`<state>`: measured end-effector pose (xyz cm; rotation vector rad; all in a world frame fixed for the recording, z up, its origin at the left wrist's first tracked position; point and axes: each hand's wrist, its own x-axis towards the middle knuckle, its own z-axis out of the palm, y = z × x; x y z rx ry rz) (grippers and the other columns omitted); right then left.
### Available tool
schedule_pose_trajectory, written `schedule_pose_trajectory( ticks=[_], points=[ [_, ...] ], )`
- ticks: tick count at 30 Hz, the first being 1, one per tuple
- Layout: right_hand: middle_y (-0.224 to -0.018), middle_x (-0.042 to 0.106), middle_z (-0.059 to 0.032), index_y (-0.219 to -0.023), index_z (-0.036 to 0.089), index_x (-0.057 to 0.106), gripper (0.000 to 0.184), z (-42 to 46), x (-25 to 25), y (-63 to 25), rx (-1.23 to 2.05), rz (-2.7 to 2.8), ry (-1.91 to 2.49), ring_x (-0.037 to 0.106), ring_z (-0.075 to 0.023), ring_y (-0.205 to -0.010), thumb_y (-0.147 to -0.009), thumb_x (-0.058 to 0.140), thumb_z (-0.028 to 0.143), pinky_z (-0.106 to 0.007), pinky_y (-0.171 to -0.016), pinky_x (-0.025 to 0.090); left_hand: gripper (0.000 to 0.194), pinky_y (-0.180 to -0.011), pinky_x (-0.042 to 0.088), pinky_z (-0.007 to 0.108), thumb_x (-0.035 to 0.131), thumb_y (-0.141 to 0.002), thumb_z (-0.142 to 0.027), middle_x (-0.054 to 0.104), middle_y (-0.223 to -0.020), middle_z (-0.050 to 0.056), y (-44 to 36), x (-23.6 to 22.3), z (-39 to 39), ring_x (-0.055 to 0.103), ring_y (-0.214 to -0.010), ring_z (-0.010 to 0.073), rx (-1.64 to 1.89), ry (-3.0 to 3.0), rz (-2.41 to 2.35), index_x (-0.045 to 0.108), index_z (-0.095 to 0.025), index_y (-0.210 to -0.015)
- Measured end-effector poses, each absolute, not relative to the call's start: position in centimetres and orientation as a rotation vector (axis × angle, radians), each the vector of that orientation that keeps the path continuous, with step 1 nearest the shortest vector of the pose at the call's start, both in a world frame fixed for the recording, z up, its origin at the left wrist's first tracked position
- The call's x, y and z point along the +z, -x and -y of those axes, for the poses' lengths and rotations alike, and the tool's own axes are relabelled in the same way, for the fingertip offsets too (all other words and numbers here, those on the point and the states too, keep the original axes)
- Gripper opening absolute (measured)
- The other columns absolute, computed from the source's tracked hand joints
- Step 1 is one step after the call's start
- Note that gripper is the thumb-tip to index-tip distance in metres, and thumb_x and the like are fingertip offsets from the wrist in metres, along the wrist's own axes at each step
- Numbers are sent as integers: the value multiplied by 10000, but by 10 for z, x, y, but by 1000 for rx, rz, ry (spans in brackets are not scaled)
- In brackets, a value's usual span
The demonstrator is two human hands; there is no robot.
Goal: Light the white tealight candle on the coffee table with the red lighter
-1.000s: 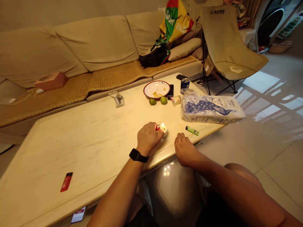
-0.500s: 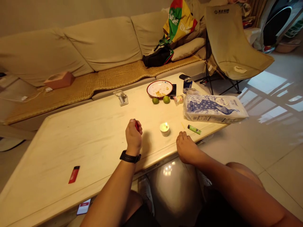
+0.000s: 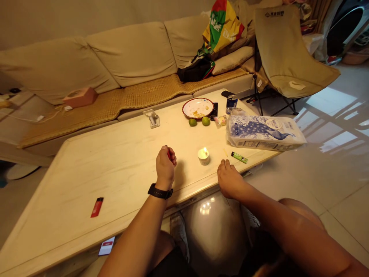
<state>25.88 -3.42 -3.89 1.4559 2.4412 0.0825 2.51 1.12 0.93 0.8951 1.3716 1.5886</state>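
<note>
Lighting looks done: the candle (image 3: pixel 203 157) burns on the table (image 3: pixel 123 154), so the left hand (image 3: pixel 165 164), curled round a red lighter (image 3: pixel 168 152) (right hand (image 3: pixel 230 179) bent, can't tell if empty), should mind the flame (image 3: pixel 205 149).

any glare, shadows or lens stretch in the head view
Head view: warm, yellowish light on the table, with a soft shadow right of the left hand; head view: pale, window-like glare on the floor at right, bright spots between the shoes; head view: the candle's flame glows bright, and the right forearm looks stretched, likely wide-angle distortion.
</note>
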Motion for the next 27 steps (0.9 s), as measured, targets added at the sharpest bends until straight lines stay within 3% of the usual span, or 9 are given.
schedule_pose_trajectory(
  ticks=[27],
  points=[
    [-1512,375,-421,-1450,-152,441,865,35,-38,-260,44,-2458,-1433,379,-506,-1404,-764,641,336,-540,-1077,382,411,-450,300,231,394,-972,-509,415,-584,-29,-38,2,-19,374,-494,105,1518,-1084,-1486,495,-221,-697]
  ],
)
